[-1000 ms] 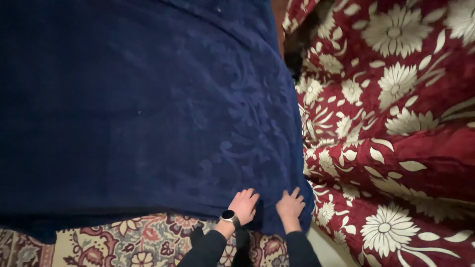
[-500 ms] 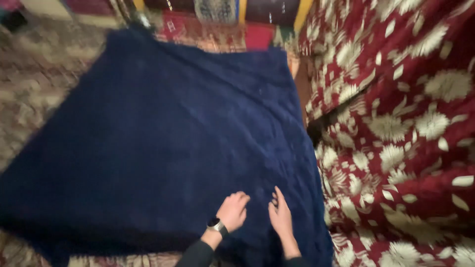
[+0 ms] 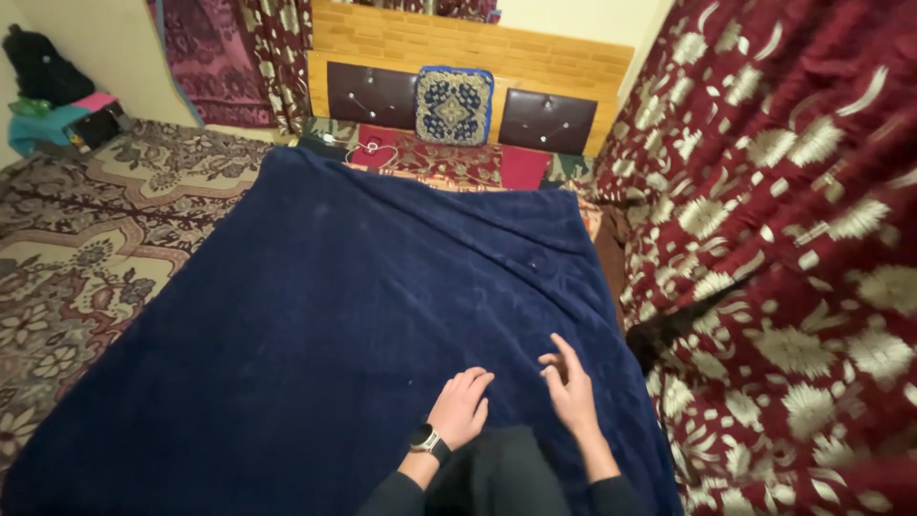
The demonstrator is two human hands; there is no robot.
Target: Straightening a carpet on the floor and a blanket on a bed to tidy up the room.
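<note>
1. The dark blue blanket (image 3: pixel 325 325) is the biggest thing in view. It lies spread flat over the patterned carpet (image 3: pixel 86 248), reaching from the person's knees toward the far end of the room, with a few soft wrinkles near its right edge.
2. A red cover with pale flowers (image 3: pixel 783 239) rises along the right side, just beside the blanket's right edge.
3. At the far wall stands a wooden headboard (image 3: pixel 478 48) with dark padded panels, and a blue patterned cushion (image 3: pixel 454 105) leans against it.
4. The left hand (image 3: pixel 460 409), with a watch (image 3: pixel 424 440) on its wrist, rests palm down on the blanket near its close edge, fingers together and slightly curled, gripping nothing.
5. The right hand (image 3: pixel 571 390) is just beside it, fingers spread apart and slightly raised; I cannot tell whether the palm touches the cloth. It holds nothing.
6. Judging by this, the step in hand is smoothing the spread blanket. The next move likely calls for flat palms sweeping outward toward the wrinkles on the right, without dragging the cloth off line.
</note>
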